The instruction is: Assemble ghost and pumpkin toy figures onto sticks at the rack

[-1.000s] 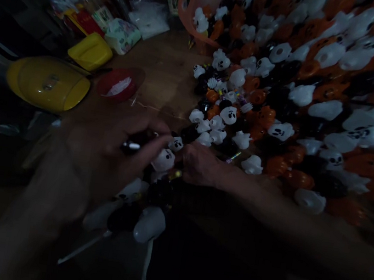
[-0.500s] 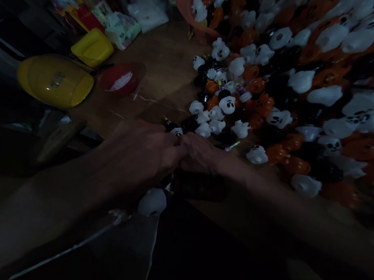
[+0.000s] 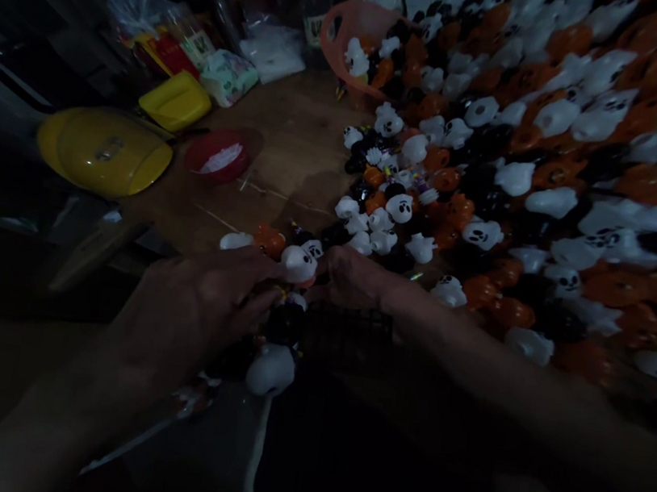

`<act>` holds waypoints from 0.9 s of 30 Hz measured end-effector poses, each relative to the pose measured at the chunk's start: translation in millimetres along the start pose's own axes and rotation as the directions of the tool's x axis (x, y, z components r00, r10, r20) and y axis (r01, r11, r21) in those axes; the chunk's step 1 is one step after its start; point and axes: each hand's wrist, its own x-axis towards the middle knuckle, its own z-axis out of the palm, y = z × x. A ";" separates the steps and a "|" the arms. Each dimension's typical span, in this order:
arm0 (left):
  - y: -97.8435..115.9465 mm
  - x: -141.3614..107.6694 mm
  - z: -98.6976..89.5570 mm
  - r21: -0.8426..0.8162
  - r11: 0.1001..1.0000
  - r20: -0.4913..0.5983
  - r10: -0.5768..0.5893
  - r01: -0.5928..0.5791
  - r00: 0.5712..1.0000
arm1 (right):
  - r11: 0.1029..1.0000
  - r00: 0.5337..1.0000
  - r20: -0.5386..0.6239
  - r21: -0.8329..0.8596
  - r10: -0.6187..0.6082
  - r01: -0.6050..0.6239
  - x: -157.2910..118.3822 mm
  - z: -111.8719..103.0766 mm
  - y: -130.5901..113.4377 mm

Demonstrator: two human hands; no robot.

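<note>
At the near edge of the table, a white ghost-like toy head (image 3: 297,264) sits between my two hands. My left hand (image 3: 206,290) has its fingertips and thumb closed against its left side. My right hand (image 3: 354,276) is just right of it, fingers curled together; what they hold is hidden. A small skull-faced white toy (image 3: 313,249) shows behind the toy head. Below my left fingers are a black toy head (image 3: 286,324) and a larger white toy head (image 3: 271,370). An orange toy (image 3: 269,241) lies beyond my left hand.
A large heap of white, orange and black toy heads (image 3: 515,178) covers the right side, spilling from an orange basket (image 3: 334,31). On the wooden table (image 3: 297,123) stand a red bowl (image 3: 198,154) with white pieces, a yellow container (image 3: 103,153) and a yellow tray (image 3: 176,102).
My hands, close together before, have drawn apart; my left hand moved left and down. The white toy head between them and the black one below have come into view. The camera view shifted slightly.
</note>
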 end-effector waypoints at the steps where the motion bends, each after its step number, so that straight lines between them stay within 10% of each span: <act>1: 2.1 -0.1 -0.3 -0.010 1.000 0.011 -0.012 0.012 1.000 | 1.000 1.000 0.025 -0.016 -0.001 0.001 -0.6 -0.3 -2.3; 9: 4.1 -7.4 4.6 -0.069 0.997 -0.018 -0.029 0.028 0.999 | 0.914 1.000 -0.019 -0.406 -0.022 0.013 -11.0 14.1 -11.7; 27: 6.7 6.9 6.9 -0.038 0.999 -0.011 0.001 -0.001 1.000 | 0.946 0.988 0.120 -0.297 -0.098 0.130 -1.6 8.8 -2.2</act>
